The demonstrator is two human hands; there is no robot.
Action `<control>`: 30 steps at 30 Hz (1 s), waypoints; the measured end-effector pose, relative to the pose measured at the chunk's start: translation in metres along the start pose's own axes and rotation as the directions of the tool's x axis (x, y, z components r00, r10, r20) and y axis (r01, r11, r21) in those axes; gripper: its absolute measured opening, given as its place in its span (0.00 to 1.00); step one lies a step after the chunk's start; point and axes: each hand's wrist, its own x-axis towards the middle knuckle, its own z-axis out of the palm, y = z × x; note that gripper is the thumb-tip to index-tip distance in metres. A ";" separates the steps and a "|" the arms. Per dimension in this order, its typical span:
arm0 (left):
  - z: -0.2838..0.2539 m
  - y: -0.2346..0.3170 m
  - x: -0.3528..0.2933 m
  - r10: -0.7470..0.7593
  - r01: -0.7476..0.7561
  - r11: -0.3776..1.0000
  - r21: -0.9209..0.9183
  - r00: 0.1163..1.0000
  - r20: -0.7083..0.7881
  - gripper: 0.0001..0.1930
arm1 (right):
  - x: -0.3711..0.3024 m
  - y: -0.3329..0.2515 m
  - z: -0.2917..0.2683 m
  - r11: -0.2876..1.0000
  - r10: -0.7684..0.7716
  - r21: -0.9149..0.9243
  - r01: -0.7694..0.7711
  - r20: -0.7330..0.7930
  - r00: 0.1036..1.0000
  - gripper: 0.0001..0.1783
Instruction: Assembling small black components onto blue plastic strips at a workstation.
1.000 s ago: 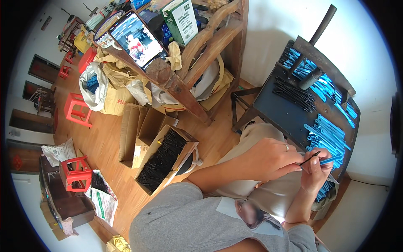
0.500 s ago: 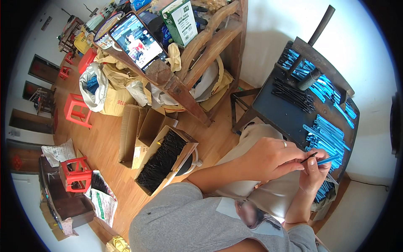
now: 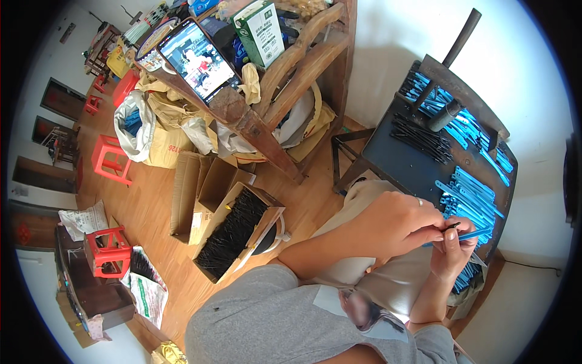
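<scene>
My left hand (image 3: 405, 223), with a ring on one finger, reaches across from the left, and its thumb and forefinger are closed in a pinch at the other hand's fingertips. My right hand (image 3: 450, 250) grips a slim blue plastic strip (image 3: 476, 234) between thumb and fingers. A small black piece (image 3: 451, 226) shows at the right fingertips, against the strip; the left fingers partly hide how the two meet. Beside the hands, a pile of blue strips (image 3: 470, 197) lies on the dark work table (image 3: 388, 155). Thin black rods (image 3: 422, 138) form a bundle farther back.
A metal press with a long lever (image 3: 462, 37) stands on the table among more blue strips. On the floor to the left is a cardboard box (image 3: 276, 213) full of black rods. A phone (image 3: 199, 60) leans on the wooden frame (image 3: 245, 118). Red stools (image 3: 109, 159) stand farther left.
My left hand has shifted slightly right and closer to the right fingertips. Less of the black piece shows, and a blue end now appears below the left fingers. The phone's picture differs.
</scene>
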 end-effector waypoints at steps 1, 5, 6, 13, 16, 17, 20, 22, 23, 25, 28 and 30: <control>-0.002 0.002 0.002 0.002 -0.001 1.000 -0.010 1.000 0.005 0.09 | 0.000 0.003 -0.001 0.999 -0.035 -0.021 0.035 0.005 0.999 0.12; -0.015 0.012 0.014 -0.049 0.033 0.993 0.116 0.989 0.137 0.07 | 0.000 0.010 -0.005 0.996 -0.089 0.014 0.089 -0.017 0.996 0.12; -0.019 0.016 0.018 -0.081 0.039 0.979 0.202 0.976 0.204 0.06 | -0.001 0.009 -0.006 0.994 -0.105 -0.022 0.105 -0.016 0.994 0.12; -0.035 0.035 0.043 -0.023 -0.016 0.977 0.213 0.983 0.180 0.08 | 0.001 0.007 -0.004 0.990 -0.115 0.085 0.114 0.016 0.993 0.15; -0.037 0.037 0.047 0.071 -0.075 0.993 0.094 0.996 0.050 0.06 | 0.005 0.005 0.000 0.985 -0.167 0.074 0.156 0.163 0.972 0.24; -0.037 0.036 0.047 0.076 -0.074 0.996 0.056 0.997 -0.023 0.05 | 0.007 0.005 0.002 0.982 -0.163 0.121 0.142 0.184 0.969 0.26; -0.037 0.031 0.043 0.077 -0.080 0.997 -0.022 0.992 -0.100 0.04 | 0.008 0.005 0.007 0.984 -0.158 0.117 0.138 0.187 0.970 0.32; -0.039 0.027 0.040 0.044 -0.048 0.996 -0.077 0.998 -0.050 0.06 | 0.008 0.006 0.009 0.982 -0.153 0.127 0.140 0.101 0.983 0.36; -0.039 0.025 0.039 0.051 -0.055 0.996 -0.074 0.997 -0.050 0.06 | 0.010 0.007 0.008 0.984 -0.159 0.114 0.139 0.183 0.970 0.39; -0.038 0.021 0.039 0.094 -0.101 0.993 -0.067 0.990 -0.101 0.06 | 0.011 0.009 0.007 0.988 -0.136 0.114 0.109 0.266 0.954 0.43; -0.040 0.014 0.041 0.135 -0.158 0.979 -0.128 0.977 -0.168 0.07 | 0.006 0.012 0.007 0.997 -0.062 0.051 0.052 0.231 0.971 0.43; -0.042 0.013 0.042 0.126 -0.163 0.971 -0.174 0.970 -0.208 0.07 | 0.003 0.014 0.007 0.998 -0.051 0.048 0.042 0.203 0.978 0.40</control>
